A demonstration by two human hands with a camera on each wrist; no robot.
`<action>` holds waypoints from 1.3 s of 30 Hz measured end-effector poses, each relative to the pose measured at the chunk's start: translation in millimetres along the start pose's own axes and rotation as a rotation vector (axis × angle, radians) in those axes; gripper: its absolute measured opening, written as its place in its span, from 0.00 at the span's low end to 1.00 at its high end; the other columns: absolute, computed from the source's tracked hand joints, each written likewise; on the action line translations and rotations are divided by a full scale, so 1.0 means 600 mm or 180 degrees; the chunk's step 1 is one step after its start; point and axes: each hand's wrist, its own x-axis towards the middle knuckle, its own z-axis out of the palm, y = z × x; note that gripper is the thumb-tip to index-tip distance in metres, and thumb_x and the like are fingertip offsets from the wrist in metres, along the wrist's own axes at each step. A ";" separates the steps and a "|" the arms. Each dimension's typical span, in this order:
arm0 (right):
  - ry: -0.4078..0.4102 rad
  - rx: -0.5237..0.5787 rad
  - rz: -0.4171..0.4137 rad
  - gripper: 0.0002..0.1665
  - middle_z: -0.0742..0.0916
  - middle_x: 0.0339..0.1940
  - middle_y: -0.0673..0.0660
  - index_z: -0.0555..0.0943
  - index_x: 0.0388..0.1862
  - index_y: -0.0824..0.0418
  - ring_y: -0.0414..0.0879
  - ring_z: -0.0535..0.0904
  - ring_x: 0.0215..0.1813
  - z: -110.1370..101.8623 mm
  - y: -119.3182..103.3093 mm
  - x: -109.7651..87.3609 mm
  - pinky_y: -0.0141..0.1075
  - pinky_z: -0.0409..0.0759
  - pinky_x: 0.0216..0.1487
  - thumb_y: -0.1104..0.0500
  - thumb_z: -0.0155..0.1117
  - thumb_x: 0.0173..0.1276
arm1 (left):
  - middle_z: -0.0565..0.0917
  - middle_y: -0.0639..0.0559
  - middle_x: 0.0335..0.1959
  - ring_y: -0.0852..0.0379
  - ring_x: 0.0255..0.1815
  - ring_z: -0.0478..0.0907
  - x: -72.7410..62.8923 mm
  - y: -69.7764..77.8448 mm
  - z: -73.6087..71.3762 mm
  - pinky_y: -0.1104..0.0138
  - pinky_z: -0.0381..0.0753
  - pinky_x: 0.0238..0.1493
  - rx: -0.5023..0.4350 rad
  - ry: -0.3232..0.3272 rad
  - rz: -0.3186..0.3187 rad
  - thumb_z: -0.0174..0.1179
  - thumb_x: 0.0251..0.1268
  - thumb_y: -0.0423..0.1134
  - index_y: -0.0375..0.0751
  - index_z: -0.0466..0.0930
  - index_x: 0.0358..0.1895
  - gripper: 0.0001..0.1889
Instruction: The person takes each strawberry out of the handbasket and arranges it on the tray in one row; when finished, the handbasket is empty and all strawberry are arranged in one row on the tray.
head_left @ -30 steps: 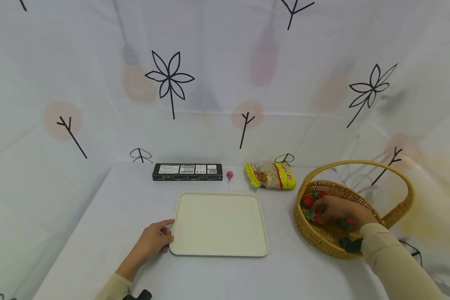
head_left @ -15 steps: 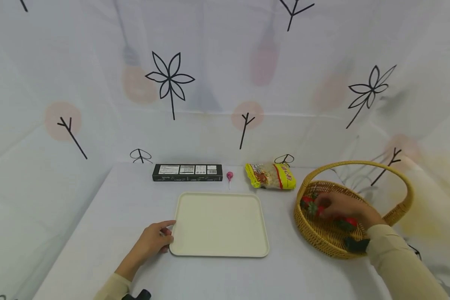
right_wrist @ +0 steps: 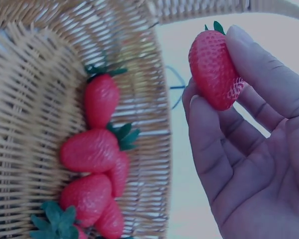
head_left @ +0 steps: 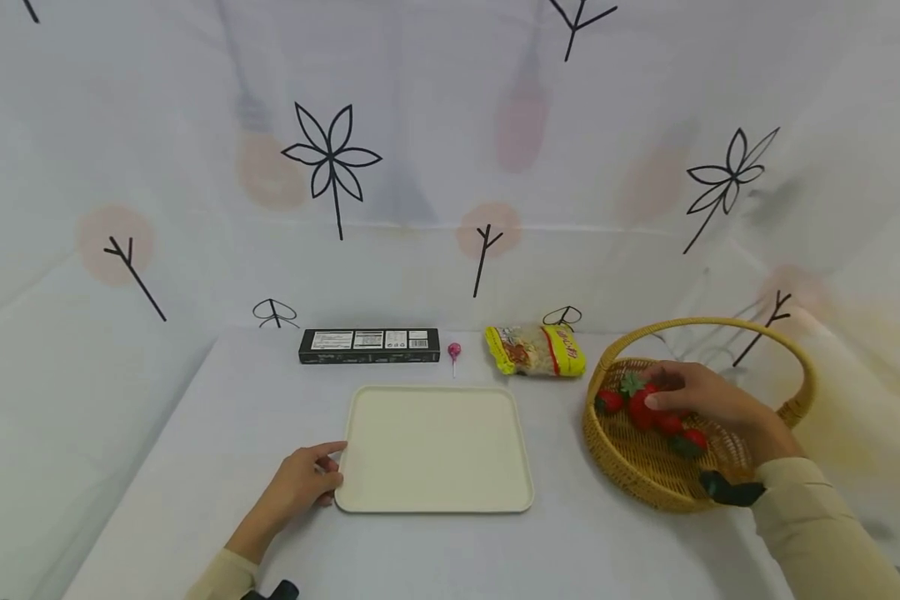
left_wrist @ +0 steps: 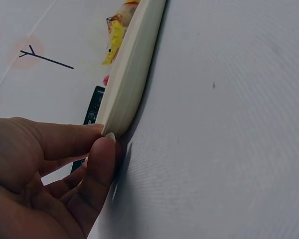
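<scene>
My right hand (head_left: 708, 408) pinches a red strawberry (right_wrist: 214, 69) with green leaves between thumb and fingers, above the wicker basket (head_left: 622, 483) at the right. Beneath it, several more strawberries (right_wrist: 89, 150) lie together inside the basket. On the left, my left hand (head_left: 296, 483) holds the edge of a cream rectangular tray (head_left: 435, 450). The left wrist view has the thumb and index finger pinching the tray's rim (left_wrist: 120, 107), while the other fingers curl behind. The tray lies flat on the white table and has nothing on it.
Behind the tray lie a long black box (head_left: 369, 346), a pink lollipop (head_left: 454, 351) and a yellow-ended food packet (head_left: 536, 350). The basket's tall handle (head_left: 708, 322) arches over it. A white patterned cloth (head_left: 420, 167) hangs at the back.
My right hand has risen from among the strawberries with one in its fingers, shifting a little right. The left hand stays at the tray's edge. The head view has shifted slightly.
</scene>
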 end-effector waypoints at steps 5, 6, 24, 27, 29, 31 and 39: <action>0.0060 0.0092 -0.0067 0.30 0.80 0.62 0.67 0.73 0.67 0.67 0.41 0.77 0.56 -0.002 -0.024 -0.017 0.31 0.82 0.49 0.51 0.64 0.74 | 0.80 0.47 0.38 0.56 0.25 0.79 0.001 -0.001 -0.002 0.67 0.82 0.25 -0.0013 0.0012 -0.0001 0.65 0.57 0.25 0.35 0.76 0.68 0.31; 0.0073 0.0140 -0.0076 0.29 0.80 0.62 0.67 0.73 0.67 0.67 0.40 0.78 0.54 -0.001 -0.028 -0.023 0.31 0.82 0.49 0.52 0.64 0.74 | 0.80 0.47 0.38 0.56 0.25 0.79 0.001 -0.001 -0.002 0.67 0.83 0.25 -0.0022 0.0006 0.0001 0.65 0.58 0.25 0.35 0.76 0.68 0.31; 0.0165 0.0965 -0.0938 0.19 0.85 0.50 0.52 0.74 0.62 0.67 0.43 0.82 0.48 0.063 -0.152 -0.038 0.33 0.85 0.47 0.68 0.59 0.74 | 0.79 0.48 0.36 0.57 0.24 0.79 0.000 -0.004 -0.001 0.67 0.82 0.24 -0.0045 0.0060 0.0046 0.65 0.58 0.24 0.35 0.77 0.67 0.30; 0.0191 0.1115 -0.0811 0.21 0.85 0.52 0.53 0.73 0.64 0.68 0.44 0.83 0.49 0.085 -0.181 -0.019 0.35 0.86 0.46 0.64 0.61 0.75 | 0.79 0.48 0.36 0.57 0.24 0.79 0.000 -0.005 0.001 0.67 0.82 0.24 -0.0057 0.0070 0.0049 0.64 0.57 0.24 0.35 0.77 0.67 0.30; 0.0196 0.1234 -0.0724 0.23 0.84 0.53 0.54 0.72 0.65 0.68 0.45 0.83 0.50 0.102 -0.198 -0.003 0.37 0.86 0.46 0.62 0.62 0.75 | 0.79 0.48 0.36 0.57 0.24 0.78 0.000 -0.006 0.001 0.67 0.82 0.24 -0.0047 0.0076 0.0048 0.65 0.57 0.24 0.35 0.78 0.67 0.29; 0.0159 0.1382 -0.0697 0.25 0.83 0.54 0.56 0.71 0.66 0.68 0.47 0.83 0.51 0.119 -0.213 0.015 0.38 0.87 0.48 0.60 0.62 0.75 | 0.79 0.48 0.36 0.57 0.24 0.78 0.000 -0.006 0.002 0.67 0.82 0.24 -0.0042 0.0081 0.0049 0.65 0.57 0.24 0.35 0.78 0.67 0.29; 0.0228 0.1956 -0.0658 0.28 0.79 0.57 0.60 0.70 0.67 0.69 0.49 0.81 0.55 0.181 -0.268 0.098 0.38 0.86 0.52 0.60 0.64 0.73 | 0.79 0.48 0.36 0.57 0.22 0.78 -0.001 -0.007 0.002 0.67 0.81 0.23 -0.0098 0.0076 0.0044 0.64 0.57 0.23 0.34 0.78 0.66 0.29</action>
